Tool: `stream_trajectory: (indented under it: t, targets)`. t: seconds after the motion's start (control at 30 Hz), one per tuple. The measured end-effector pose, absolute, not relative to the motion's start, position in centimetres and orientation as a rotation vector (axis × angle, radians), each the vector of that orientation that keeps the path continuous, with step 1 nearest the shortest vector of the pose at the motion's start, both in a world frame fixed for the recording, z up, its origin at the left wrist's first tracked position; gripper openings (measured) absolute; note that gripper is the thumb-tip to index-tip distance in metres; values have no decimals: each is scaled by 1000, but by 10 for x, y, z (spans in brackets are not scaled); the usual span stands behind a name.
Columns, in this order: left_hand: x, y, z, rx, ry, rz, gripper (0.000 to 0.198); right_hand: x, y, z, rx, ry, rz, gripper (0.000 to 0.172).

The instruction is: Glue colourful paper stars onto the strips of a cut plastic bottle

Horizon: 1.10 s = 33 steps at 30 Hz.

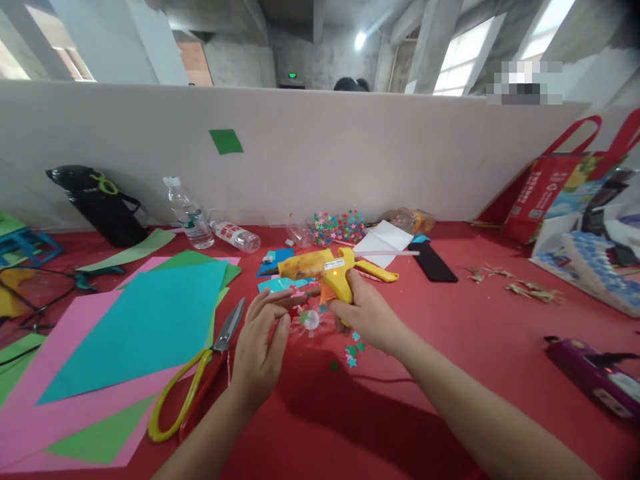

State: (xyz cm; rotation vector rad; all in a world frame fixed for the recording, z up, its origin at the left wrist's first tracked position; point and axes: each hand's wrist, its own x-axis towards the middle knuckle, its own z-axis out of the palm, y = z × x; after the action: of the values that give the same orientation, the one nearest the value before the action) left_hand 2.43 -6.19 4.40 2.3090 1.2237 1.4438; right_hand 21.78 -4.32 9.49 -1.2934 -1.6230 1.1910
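Observation:
My right hand is wrapped round the handle of a yellow glue gun, whose nozzle points left over the red table. My left hand is held beside it with fingers stretched toward a small clear piece with red spokes lying between the hands. Tiny coloured paper stars are scattered just below the right hand. Whether the left fingertips touch the small piece is unclear.
Yellow-handled scissors lie left of my left hand, beside teal, pink and green paper sheets. Two water bottles, a star pile, a black phone, a red bag and a purple device sit around.

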Motion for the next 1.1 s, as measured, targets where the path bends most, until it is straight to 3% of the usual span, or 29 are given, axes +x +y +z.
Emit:
stream_trajectory:
  t: [0.27,0.57,0.8,1.1]
  targets:
    - [26,-66,48,2344,1200,1438,17,223,-37,86,-1330,-1755,1010,20]
    - [23,-64,46,2193,1279,1513,17,223,-37,85,-1251,-1636,1098,19]
    - [22,-62,45,2194,1306,1432,29,223,-39,84,-1259,-1605,1090,19]
    - [20,-70,56,2150,1349,1682,13,246,-45,98,-1051,-1429,1198,23]
